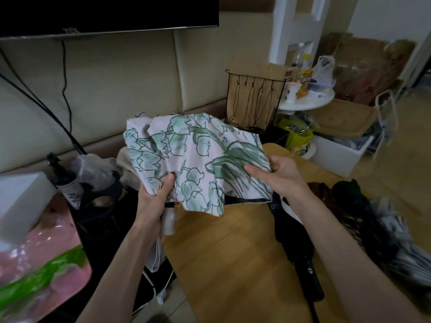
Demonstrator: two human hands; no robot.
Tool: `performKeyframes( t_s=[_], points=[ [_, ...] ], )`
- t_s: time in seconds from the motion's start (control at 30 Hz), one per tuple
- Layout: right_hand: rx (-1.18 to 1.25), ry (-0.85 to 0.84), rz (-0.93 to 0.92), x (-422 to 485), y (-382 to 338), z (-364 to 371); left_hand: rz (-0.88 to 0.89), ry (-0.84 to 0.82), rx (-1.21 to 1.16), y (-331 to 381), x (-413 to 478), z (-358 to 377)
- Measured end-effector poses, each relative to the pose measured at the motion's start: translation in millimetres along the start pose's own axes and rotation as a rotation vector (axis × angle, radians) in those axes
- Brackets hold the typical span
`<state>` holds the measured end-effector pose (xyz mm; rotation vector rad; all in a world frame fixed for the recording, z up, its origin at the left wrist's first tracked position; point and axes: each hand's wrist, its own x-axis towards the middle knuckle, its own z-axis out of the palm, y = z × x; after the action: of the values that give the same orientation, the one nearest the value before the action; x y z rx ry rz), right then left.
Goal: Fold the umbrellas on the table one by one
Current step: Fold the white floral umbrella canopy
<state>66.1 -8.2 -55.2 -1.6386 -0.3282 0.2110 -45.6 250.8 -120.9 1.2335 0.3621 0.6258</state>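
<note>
A: Where's the umbrella being folded right now?

B: The floral umbrella [186, 155], pale with green leaf print, is held up in the air above the far end of the wooden table [233, 264]. Its canopy is loose and bunched, not wrapped yet. A black umbrella [293, 241] lies on the table under the right forearm, looking collapsed, and more dark and grey umbrellas [382, 234] are heaped at the table's right edge.

A: What could go wrong from here?

B: I'd say the panels are the risk. The fabric hangs in uneven folds, so if it's twisted around the shaft as it is, the pleats could bunch and the strap might not reach around. The white handle [169, 221] also sticks out just below the left hand, so a weak grip there could let the shaft slip down. And the loose hem hangs close to the black umbrella, so it might snag on it.

A: And the hands?

B: The left hand [155, 197] is closed around the shaft area near the handle, thumb pressed into the cloth. The right hand [277, 173] is closed narrowly too, pinching the canopy's right edge between thumb and fingers. Both grip the same umbrella, with the cloth spread between them.
</note>
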Motion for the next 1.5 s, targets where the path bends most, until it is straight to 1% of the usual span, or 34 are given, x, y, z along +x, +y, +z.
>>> performKeyframes(
  t_s=[0.07, 0.13, 0.2, 0.23, 0.27, 0.3, 0.37, 0.43, 0.47, 0.57, 0.6, 0.67, 0.73, 0.8, 0.83, 0.9, 0.97, 1.03, 1.1, 1.17, 1.23, 1.27, 1.33, 1.4, 1.47, 1.5],
  points=[
    [-0.02, 0.001, -0.032, -2, -4, 5, 0.008, 0.0, 0.001, -2, 0, 0],
    [-0.014, -0.119, -0.067, -7, -12, 14, 0.02, 0.0, 0.016, -6, -1, 3],
    [0.005, -0.258, -0.079, -9, -18, 32, 0.023, -0.042, 0.054, -8, -5, 7],
    [0.001, -0.282, -0.082, -8, -18, 43, 0.011, -0.075, 0.06, -9, -6, 10],
    [-0.011, -0.26, -0.093, -6, -20, 58, -0.013, -0.108, 0.054, -9, -8, 13],
    [-0.045, -0.201, -0.122, -4, -20, 71, -0.025, -0.131, 0.05, -9, -11, 16],
    [-0.111, -0.119, -0.177, 2, -15, 91, -0.026, -0.19, 0.096, -10, -17, 21],
    [-0.135, -0.112, -0.175, 4, -15, 98, -0.043, -0.254, 0.152, -14, -21, 24],
    [-0.142, -0.119, -0.17, 5, -15, 95, -0.059, -0.26, 0.138, -13, -24, 26],
    [-0.076, -0.15, -0.114, 1, -22, 76, -0.138, -0.181, 0.023, -9, -23, 24],
    [-0.02, -0.122, -0.097, 0, -23, 68, -0.152, -0.165, -0.001, -8, -22, 23],
    [0.063, -0.005, -0.083, 0, -26, 54, -0.136, -0.14, -0.037, -8, -18, 20],
    [0.07, 0.122, -0.103, 0, -26, 46, -0.113, -0.106, -0.073, -9, -15, 17],
    [0.036, 0.175, -0.1, -1, -26, 40, -0.091, -0.069, -0.092, -8, -13, 17],
    [0.045, 0.17, -0.083, -3, -29, 38, -0.072, -0.051, -0.08, -8, -12, 17],
    [0.118, 0.099, -0.044, -7, -35, 37, -0.039, -0.043, -0.038, -9, -11, 15],
    [0.186, -0.024, -0.022, -12, -46, 42, 0.001, -0.086, 0.007, -10, -12, 16],
    [0.194, -0.114, -0.057, -12, -59, 56, -0.002, -0.15, 0.09, -14, -12, 17],
    [0.129, -0.207, -0.095, -8, -70, 75, -0.011, -0.231, 0.157, -19, -13, 18],
    [0.006, -0.362, -0.076, -6, -82, 92, -0.054, -0.291, 0.195, -21, -20, 20],
    [-0.059, -0.502, -0.015, -4, -88, 103, -0.093, -0.274, 0.184, -23, -29, 24],
    [-0.025, -0.547, 0.027, -2, -88, 106, -0.119, -0.267, 0.157, -21, -32, 27],
    [0.127, -0.597, 0.11, 2, -88, 111, -0.157, -0.294, 0.121, -17, -35, 30],
    [0.211, -0.611, 0.121, 7, -93, 120, -0.168, -0.308, 0.12, -11, -38, 36],
    [0.189, -0.644, 0.092, 10, -105, 139, -0.188, -0.322, 0.135, -8, -43, 41],
    [0.115, -0.661, 0.06, 8, -111, 148, -0.208, -0.345, 0.144, -9, -47, 43]
  ],
)
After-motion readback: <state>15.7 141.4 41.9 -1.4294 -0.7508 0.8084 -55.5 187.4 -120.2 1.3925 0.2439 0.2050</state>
